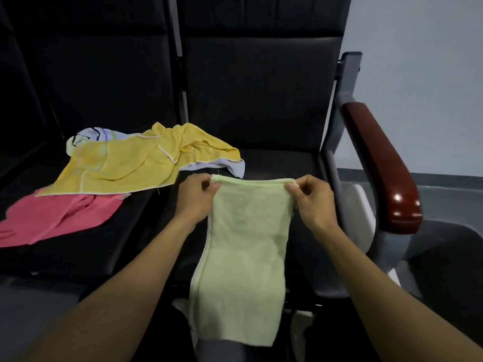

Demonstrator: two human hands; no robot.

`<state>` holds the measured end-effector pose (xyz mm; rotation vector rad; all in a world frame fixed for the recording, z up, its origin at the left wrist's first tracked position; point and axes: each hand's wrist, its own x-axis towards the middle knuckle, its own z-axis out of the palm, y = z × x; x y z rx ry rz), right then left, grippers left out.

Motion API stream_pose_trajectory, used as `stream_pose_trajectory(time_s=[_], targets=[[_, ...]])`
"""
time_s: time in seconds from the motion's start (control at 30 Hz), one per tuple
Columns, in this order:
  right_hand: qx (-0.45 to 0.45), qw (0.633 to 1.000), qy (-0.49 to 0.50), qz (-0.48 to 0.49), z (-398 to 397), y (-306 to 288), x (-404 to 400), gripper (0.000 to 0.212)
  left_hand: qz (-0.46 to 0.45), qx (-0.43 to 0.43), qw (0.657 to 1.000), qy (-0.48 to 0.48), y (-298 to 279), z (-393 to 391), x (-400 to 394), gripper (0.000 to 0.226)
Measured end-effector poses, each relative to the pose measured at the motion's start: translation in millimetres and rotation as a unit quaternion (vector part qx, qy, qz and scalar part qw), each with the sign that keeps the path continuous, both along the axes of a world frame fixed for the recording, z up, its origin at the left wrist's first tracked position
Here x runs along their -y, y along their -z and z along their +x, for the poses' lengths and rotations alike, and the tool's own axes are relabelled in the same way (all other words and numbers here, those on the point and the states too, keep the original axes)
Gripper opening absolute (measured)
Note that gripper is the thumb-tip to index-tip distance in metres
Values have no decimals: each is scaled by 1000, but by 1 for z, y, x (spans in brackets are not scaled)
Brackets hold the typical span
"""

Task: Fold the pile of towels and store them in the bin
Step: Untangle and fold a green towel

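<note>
The pale green towel (243, 257) hangs over the black seat (274, 163) — each top corner pinched by left hand (194, 198) and right hand (312, 202) fingers (292, 189) — doubled lengthwise, soft, lightly creased.

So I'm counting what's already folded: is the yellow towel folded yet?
No, the yellow towel lies crumpled and spread over the seat, partly covering a pink towel, while both hands hold the green towel.
</note>
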<state>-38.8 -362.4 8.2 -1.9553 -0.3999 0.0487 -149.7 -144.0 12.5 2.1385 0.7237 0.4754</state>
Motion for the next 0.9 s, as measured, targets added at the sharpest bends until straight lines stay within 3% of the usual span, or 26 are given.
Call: stream_pose_trajectory(time_s=[0.13,0.27,0.33,0.43,0.53,0.63,0.73,0.77,0.83,0.9], targets=[[-34,996,-26,-82,15,25,-9,26,-19,-41,999,12,31,18,-6,20],[-66,987,-56,-138,22,36,-18,28,-160,-80,981,71,40,35,-1,17],[-70,986,-58,-137,27,39,-20,29,-179,-74,977,85,43,41,-3,16],[-68,990,-50,-114,33,41,-25,32,-204,-41,976,60,45,48,-7,35],[-89,993,-18,-79,34,42,-33,53,-279,-19,960,-11,42,54,-9,58],[-155,988,1,-10,33,48,-37,57,-208,-25,978,-12,45,50,-12,47],[-167,986,-16,-23,31,59,-33,20,-204,-33,978,15,49,39,-18,21],[-174,984,-25,-38,28,61,-30,16,-205,-42,978,14,52,34,-22,13],[-194,978,-35,-68,23,66,-26,27,-191,-73,979,8,56,26,-27,7],[-237,965,-56,-94,20,70,-23,36,-166,-132,977,20,62,17,-28,23]])
